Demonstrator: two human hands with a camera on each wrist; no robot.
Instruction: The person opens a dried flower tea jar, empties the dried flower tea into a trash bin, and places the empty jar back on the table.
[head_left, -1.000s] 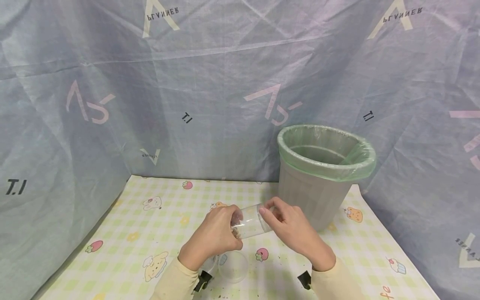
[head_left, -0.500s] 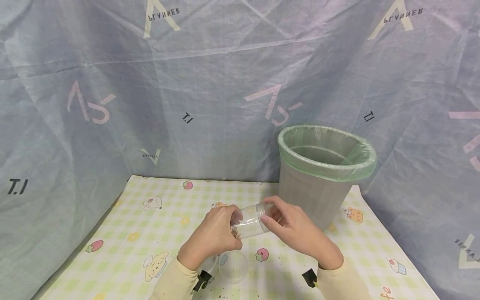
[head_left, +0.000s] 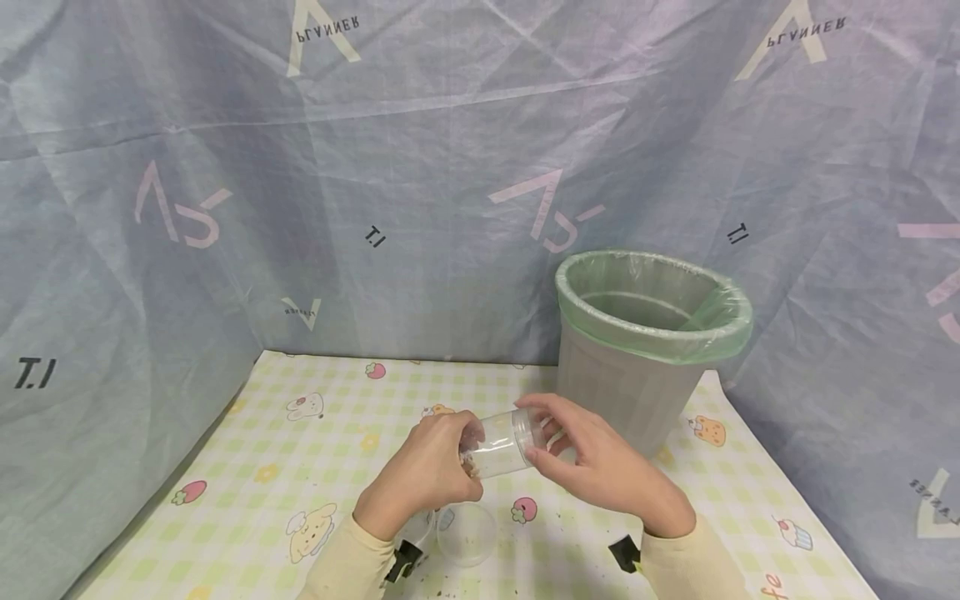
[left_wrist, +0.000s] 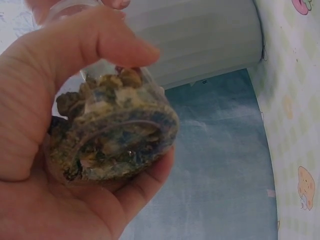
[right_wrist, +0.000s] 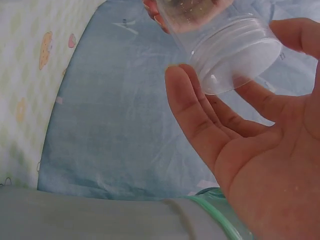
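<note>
Clamped around the base end of the clear jar [head_left: 495, 446], my left grip [head_left: 423, 467] seems to steady it, while my right grip [head_left: 592, 462] has its fingers spread loosely about the lid [right_wrist: 245, 60] at the other end, an arrangement that would suit turning it. I hold the jar on its side between the two, probably so that the brownish bits [left_wrist: 115, 145] gather inside my left grip, away from the lid. Below the jar, a clear round piece [head_left: 467, 533] lies on the table [head_left: 247, 517]; beyond my right grip stands the lined bin [head_left: 600, 392].
</note>
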